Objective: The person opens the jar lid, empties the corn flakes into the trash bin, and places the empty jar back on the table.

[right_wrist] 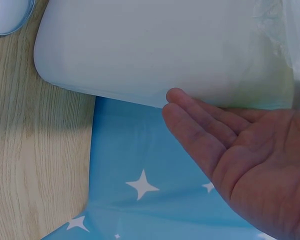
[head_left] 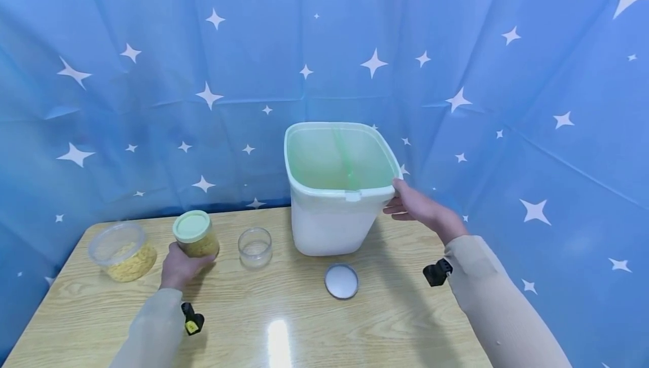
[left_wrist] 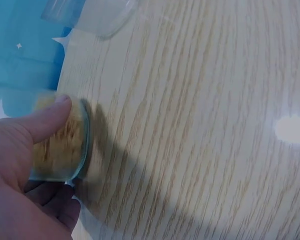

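My left hand (head_left: pixel 179 269) grips a clear jar (head_left: pixel 203 244) with a pale green lid and yellowish-brown contents. In the left wrist view the thumb lies along the side of the jar (left_wrist: pixel 62 142), and the other fingers are partly hidden underneath. At the near right corner of a large white bin (head_left: pixel 329 221) with a green-tinted top is my right hand (head_left: pixel 418 207). Its thumb rests at the rim, and its straight fingers lie below, against the side. The right wrist view shows the palm (right_wrist: pixel 262 155) turned up, with the thumb hidden.
A clear round tub (head_left: pixel 129 261) of yellow pieces stands left of the jar. Between jar and bin is a small clear container (head_left: pixel 255 248). A round white lid (head_left: pixel 341 281) lies before the bin. Blue star-patterned cloth (head_left: pixel 243 63) hangs behind the wooden table (head_left: pixel 243 328).
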Demonstrator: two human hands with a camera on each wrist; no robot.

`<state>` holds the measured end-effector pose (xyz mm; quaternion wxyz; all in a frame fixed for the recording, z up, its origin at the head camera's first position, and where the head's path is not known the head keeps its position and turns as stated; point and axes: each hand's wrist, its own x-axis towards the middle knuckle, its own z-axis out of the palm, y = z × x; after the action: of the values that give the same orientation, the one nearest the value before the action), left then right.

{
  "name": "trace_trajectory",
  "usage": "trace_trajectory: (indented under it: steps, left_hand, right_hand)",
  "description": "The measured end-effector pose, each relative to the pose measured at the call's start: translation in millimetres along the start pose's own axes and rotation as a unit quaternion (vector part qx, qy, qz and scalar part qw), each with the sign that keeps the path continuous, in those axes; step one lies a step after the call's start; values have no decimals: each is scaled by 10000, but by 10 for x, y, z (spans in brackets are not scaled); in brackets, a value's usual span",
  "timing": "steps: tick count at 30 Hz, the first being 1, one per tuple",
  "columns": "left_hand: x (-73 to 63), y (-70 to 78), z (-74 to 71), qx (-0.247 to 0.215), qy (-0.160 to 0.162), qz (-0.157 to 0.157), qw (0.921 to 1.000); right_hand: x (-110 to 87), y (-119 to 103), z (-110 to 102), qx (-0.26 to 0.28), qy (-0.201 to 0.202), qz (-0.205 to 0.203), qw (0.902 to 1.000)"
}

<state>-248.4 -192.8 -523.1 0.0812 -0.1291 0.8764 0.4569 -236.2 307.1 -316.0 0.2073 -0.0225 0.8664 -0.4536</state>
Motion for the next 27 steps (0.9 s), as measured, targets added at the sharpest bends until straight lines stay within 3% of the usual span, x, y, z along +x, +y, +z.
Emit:
trace_trajectory:
  steps: [11, 20, 27]
  left_hand:
    - [26, -47, 24, -232, 23, -10, 9997]
    - [38, -73, 17, -19, 126, 50, 9999]
    - [61, -83, -3, 420, -35, 188, 9989]
  right_hand:
    - [15, -11, 10, 32, 9, 12, 10000]
    - [24, -3, 24, 39, 3, -23, 10000]
    - [19, 8, 7, 32, 1, -16, 10000]
